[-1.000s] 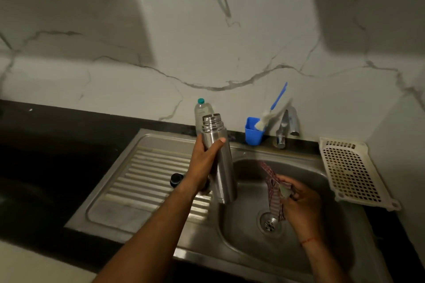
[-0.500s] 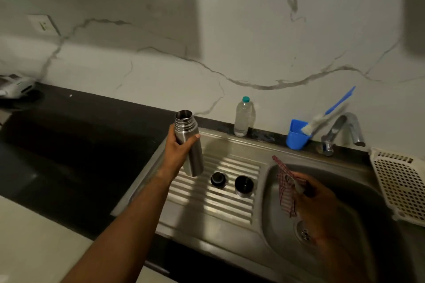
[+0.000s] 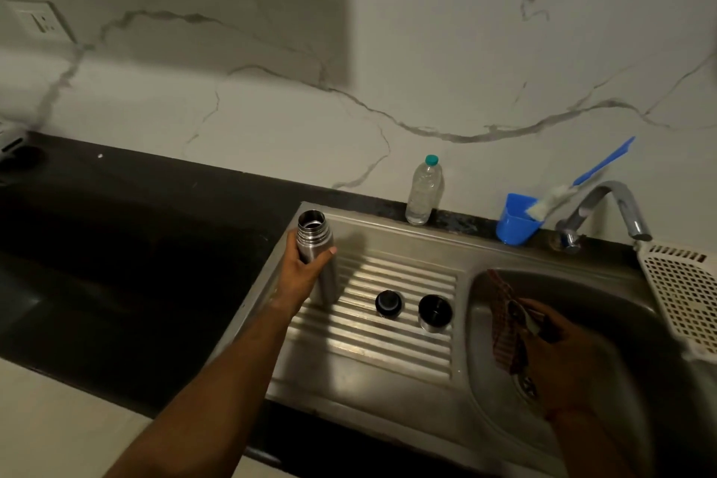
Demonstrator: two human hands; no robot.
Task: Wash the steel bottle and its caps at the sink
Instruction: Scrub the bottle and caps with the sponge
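The steel bottle [image 3: 315,241] stands nearly upright at the far left corner of the drainboard [image 3: 388,345], uncapped, its mouth facing up. The left hand [image 3: 304,274] wraps around its middle, thumb across the front. Whether its base rests on the ridges or hangs just above them cannot be told. A second ago the bottle was held at the edge of the basin, in front of the plastic bottle. Half a second ago it was over the left side of the drainboard. It is now further back and left, near the black counter [image 3: 116,244].

The two caps sit side by side on the ridges to its right, apart from it and from each other: a small black cap [image 3: 389,303] and a steel cap [image 3: 435,314] nearer the basin. They lie where they did half a second ago.

The right hand [image 3: 558,349] is over the sink basin [image 3: 605,291] as before, fingers curled around a checked cloth [image 3: 503,326] that hangs above the drain [image 3: 528,385].

The bottle's inside is dark, so nothing can be told of its contents. At the back rim a blue cup [image 3: 514,227] holds a brush [image 3: 574,186] with a blue handle that leans right, beside the tap [image 3: 605,202]. A clear plastic bottle [image 3: 423,194] with a teal top stands against the wall. A white perforated tray [image 3: 686,295] sits at the sink's right edge.
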